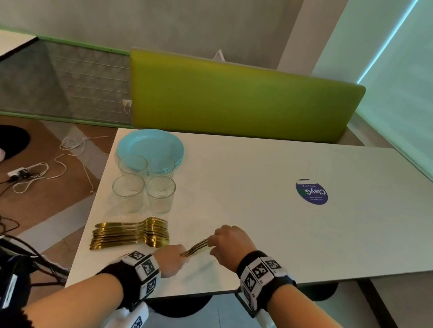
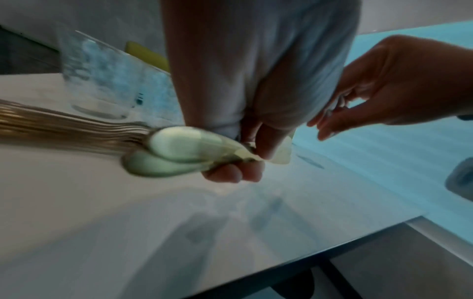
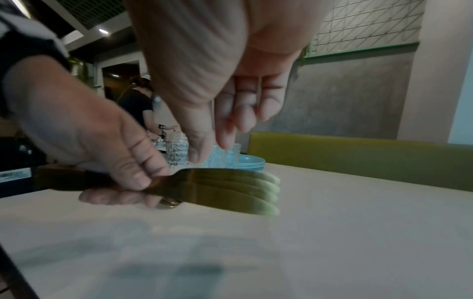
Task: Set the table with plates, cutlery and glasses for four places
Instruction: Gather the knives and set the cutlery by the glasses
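the fingers of the left hand [image 1: 171,257] are curled tight round the handles of a small bunch of gold knives [image 3: 230,189], four blades as far as the right wrist view shows. the bunch sticks out toward the right hand [image 1: 229,244]. that hand bends its fingers over the blade end, and its thumb and first finger reach down at the blades. the head view looks like a pinch on the tips, but the right wrist view shows a little gap, so i cannot tell if it really has hold.

just beside the left hand lies the gold cutlery pile [image 1: 132,232], forks and spoons all lined up near the left edge of the white table [image 1: 270,226]. a bit further up stand four clear glasses [image 1: 144,184] close together in a square. behind them is the stack of blue plates [image 1: 152,143], near the far left corner.

so the job has hardly begun, i think. no plate, glass, fork or spoon sits at a place yet. all four places are left to do. the step now looks like sorting out the knives so they can go round the table. the rest of the table top has only a round blue sticker [image 1: 311,191] on it. a green bench back [image 1: 243,101] stands past the far edge.
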Available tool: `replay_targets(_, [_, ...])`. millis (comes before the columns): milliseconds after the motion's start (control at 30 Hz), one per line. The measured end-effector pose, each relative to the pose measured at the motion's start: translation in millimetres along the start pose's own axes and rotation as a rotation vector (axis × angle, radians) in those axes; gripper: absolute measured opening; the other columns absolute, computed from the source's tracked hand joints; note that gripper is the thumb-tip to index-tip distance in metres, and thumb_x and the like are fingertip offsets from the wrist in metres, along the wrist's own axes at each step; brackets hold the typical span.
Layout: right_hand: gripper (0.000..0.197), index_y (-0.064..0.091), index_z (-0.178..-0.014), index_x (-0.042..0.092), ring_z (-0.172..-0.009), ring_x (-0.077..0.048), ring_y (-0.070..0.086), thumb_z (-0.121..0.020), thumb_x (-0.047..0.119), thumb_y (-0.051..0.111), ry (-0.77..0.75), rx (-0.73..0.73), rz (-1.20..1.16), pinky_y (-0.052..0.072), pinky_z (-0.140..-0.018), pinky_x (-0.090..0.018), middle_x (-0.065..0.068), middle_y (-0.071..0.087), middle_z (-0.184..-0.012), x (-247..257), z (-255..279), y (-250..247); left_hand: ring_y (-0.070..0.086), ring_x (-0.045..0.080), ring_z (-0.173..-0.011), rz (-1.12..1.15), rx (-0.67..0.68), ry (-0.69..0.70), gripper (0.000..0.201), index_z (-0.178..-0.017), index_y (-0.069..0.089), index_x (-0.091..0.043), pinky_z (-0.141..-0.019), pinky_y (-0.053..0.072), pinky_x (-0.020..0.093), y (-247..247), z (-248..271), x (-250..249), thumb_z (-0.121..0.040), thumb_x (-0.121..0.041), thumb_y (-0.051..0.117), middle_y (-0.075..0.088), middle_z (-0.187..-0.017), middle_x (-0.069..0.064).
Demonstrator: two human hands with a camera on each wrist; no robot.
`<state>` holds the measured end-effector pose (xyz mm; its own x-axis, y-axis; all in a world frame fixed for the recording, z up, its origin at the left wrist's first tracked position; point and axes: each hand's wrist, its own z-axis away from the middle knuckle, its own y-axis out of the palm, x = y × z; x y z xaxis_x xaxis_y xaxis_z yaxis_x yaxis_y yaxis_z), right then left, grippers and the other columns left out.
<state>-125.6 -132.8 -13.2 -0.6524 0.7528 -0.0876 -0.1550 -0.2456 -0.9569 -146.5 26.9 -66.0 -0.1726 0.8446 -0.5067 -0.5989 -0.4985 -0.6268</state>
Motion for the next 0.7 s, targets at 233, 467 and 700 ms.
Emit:
replay_targets(233, [0.032,0.061,-0.121,0.011,-0.117,-0.024,0.051,-0.097,0.025,0.044,0.146,0.055,-0.054,0.044,-0.093,-0.035,-0.008,0.061,-0.12,26,-15,6,0.039,0.023,-0.136,-0.215,-0.031,0.035,0.049,-0.147,0.029,-0.027,-0.109,0.03,0.024,-20,14,74,-0.099,-0.019,0.039,0.039,-0.148,0.008])
replay_targets(467, [0.034,0.061,-0.119,0.009,-0.115,-0.026,0.053,-0.098,0.026,0.041,0.219,0.035,-0.059,0.046,-0.091,-0.036,-0.009,0.061,-0.118,44,-27,0,0.039,0.013,-0.136,-0.221,-0.142,0.29,0.063,-0.146,0.03,-0.031,-0.108,0.023,0.011,-23,20,104,-0.094,0.003,0.036,0.037,-0.15,-0.001])
replay_targets(700, [0.035,0.061,-0.119,0.009,-0.115,-0.025,0.053,-0.098,0.026,0.039,0.256,0.039,-0.061,0.046,-0.09,-0.036,-0.008,0.061,-0.119,53,-34,-5,0.049,0.03,-0.125,-0.412,-0.164,0.074,0.038,-0.132,0.046,0.004,-0.104,0.038,0.035,-21,27,106,-0.101,-0.01,0.028,0.05,-0.136,0.019])
